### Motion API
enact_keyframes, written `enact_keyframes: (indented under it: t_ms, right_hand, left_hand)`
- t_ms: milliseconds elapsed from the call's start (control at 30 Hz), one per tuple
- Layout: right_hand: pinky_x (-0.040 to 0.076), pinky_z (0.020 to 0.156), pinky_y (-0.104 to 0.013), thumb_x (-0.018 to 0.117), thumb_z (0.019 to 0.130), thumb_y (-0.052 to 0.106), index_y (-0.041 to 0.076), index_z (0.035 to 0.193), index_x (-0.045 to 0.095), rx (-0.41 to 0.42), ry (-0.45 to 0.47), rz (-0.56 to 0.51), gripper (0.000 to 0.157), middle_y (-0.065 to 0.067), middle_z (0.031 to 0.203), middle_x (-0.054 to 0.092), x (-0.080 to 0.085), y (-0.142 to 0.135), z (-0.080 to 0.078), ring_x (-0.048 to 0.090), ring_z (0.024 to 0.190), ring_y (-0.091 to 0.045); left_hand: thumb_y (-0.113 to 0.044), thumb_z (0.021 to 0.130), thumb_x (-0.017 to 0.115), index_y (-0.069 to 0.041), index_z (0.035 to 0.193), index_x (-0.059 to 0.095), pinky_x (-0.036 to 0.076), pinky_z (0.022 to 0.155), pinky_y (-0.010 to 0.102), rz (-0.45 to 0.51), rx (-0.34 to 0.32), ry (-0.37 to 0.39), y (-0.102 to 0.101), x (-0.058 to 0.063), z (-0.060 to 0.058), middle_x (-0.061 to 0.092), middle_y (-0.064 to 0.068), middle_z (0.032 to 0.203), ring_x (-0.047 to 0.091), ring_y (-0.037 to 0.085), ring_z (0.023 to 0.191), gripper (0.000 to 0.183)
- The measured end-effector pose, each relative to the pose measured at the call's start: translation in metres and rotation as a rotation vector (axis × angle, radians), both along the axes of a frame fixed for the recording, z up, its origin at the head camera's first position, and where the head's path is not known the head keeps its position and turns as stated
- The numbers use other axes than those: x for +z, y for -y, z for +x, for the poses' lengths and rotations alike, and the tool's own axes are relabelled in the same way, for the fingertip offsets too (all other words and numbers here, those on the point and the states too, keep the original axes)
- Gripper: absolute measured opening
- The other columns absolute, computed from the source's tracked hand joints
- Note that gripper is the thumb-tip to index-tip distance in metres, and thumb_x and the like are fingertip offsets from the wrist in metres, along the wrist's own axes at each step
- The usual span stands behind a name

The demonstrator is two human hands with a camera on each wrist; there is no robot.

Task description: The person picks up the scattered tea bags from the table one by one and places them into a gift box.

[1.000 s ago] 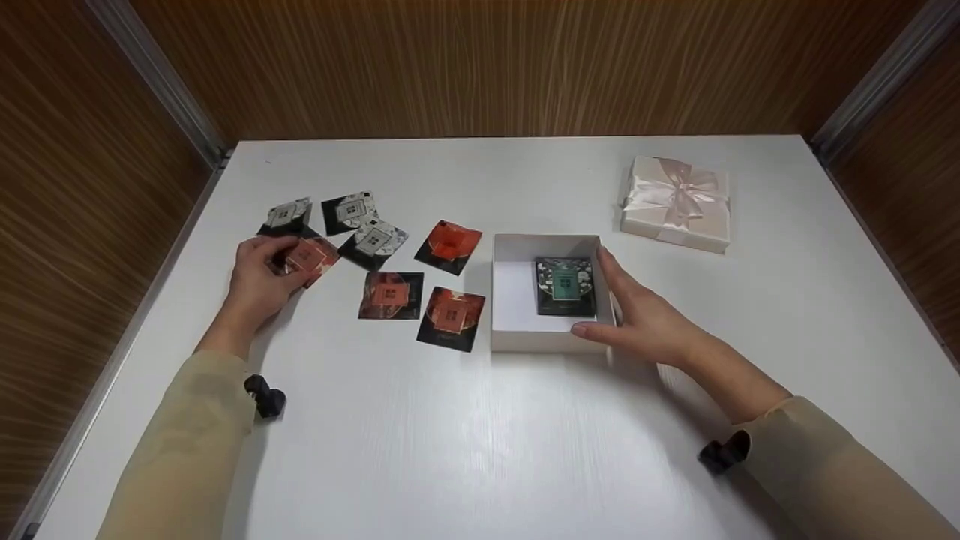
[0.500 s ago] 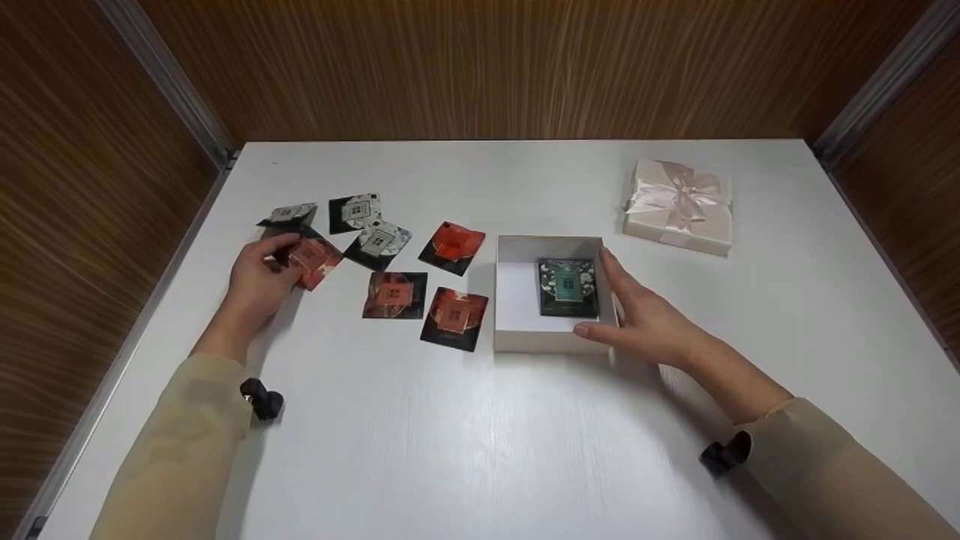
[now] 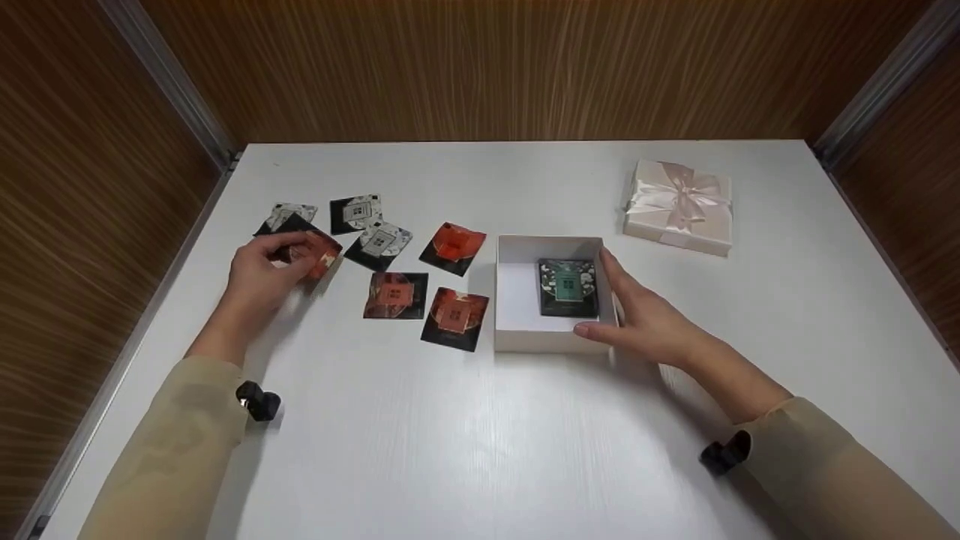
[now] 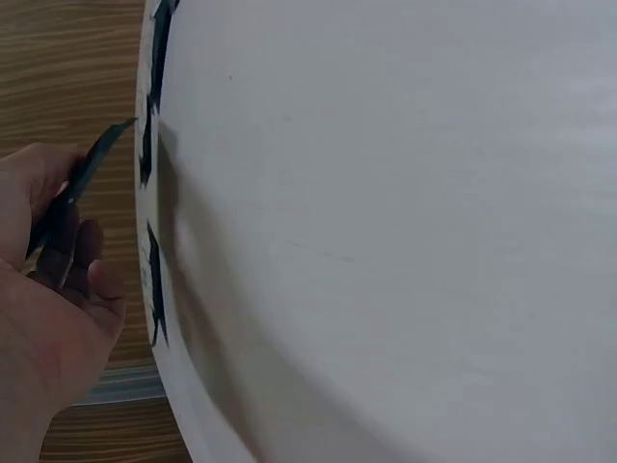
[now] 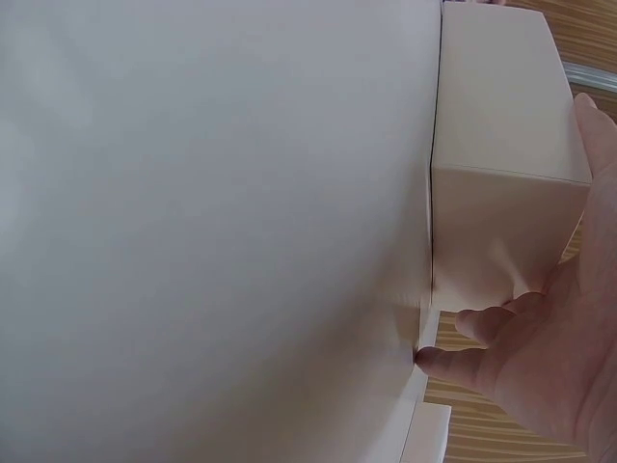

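Red packet [image 3: 328, 259] is tilted over the counter [image 3: 450, 435], edge pinched in my left hand [image 3: 261, 279]. Probably light, thin, bendy, maybe slippery; edge grip suits. My right hand [image 3: 654, 324], fingers spread, rests against the box [image 3: 546, 342].

You are facing a wood-grain back panel [image 3: 480, 71] at twelve o'clock, with grey metal corner strips [image 3: 171, 79] running at ten and two. Your white table [image 3: 465, 435] is spreading toward six; a shallow, pink-ribboned gift box [image 3: 679, 206] is lying at two.
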State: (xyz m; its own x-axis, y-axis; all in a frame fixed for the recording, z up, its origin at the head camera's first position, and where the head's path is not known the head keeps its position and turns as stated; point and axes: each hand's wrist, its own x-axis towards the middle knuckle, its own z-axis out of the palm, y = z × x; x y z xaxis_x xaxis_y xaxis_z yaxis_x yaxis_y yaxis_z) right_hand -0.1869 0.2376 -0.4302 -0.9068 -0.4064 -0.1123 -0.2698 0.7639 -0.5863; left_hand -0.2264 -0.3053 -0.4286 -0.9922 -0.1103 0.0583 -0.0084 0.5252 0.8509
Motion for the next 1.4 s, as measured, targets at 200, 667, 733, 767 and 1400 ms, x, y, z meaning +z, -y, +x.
enact_keyframes:
  t_ms: [200,667,733,767,1400]
  right_hand:
    - [0.022,0.125,-0.059,0.072,0.092,0.068,0.019,0.171,-0.009,-0.004,-0.002,-0.002,0.123,-0.017,0.176,0.008,0.001,0.000,-0.001,0.020,0.158,-0.041]
    - [0.021,0.125,-0.059,0.071,0.092,0.068,0.020,0.171,-0.009,-0.004,-0.001,0.001,0.123,-0.017,0.176,0.007,0.001,0.000,0.000,0.020,0.158,-0.041]
    - [0.021,0.125,-0.059,0.071,0.092,0.069,0.020,0.171,-0.010,-0.004,0.001,0.001,0.123,-0.016,0.176,0.007,0.000,0.000,0.000,0.019,0.159,-0.041]
    - [0.021,0.125,-0.059,0.071,0.092,0.069,0.020,0.171,-0.010,-0.005,0.002,0.003,0.123,-0.016,0.177,0.007,0.000,0.000,0.000,0.019,0.159,-0.040]
    - [0.024,0.124,-0.061,0.072,0.092,0.067,0.020,0.171,-0.008,-0.016,0.006,-0.002,0.123,-0.018,0.176,0.008,0.000,0.000,0.000,0.021,0.158,-0.043]
  left_hand:
    - [-0.006,0.101,0.070,-0.004,0.134,0.071,0.047,0.083,0.022,-0.002,-0.081,-0.094,-0.024,0.022,-0.001,0.063,0.015,0.132,0.055,0.019,0.107,0.034]
    - [-0.005,0.102,0.068,-0.011,0.142,0.068,0.052,0.081,0.021,0.029,-0.291,-0.135,-0.103,0.056,0.003,0.065,0.008,0.131,0.059,0.018,0.103,0.041]
    - [-0.005,0.102,0.068,-0.012,0.143,0.067,0.052,0.082,0.023,0.031,-0.323,-0.132,-0.116,0.061,0.004,0.064,0.007,0.131,0.058,0.018,0.103,0.043]
    - [-0.005,0.102,0.068,-0.013,0.144,0.066,0.053,0.083,0.023,0.038,-0.338,-0.131,-0.122,0.062,0.005,0.064,0.006,0.131,0.059,0.018,0.103,0.043]
    - [-0.013,0.100,0.073,-0.014,0.144,0.067,0.053,0.083,0.032,0.055,-0.543,-0.117,-0.220,0.058,0.000,0.071,0.000,0.118,0.061,0.018,0.099,0.044]
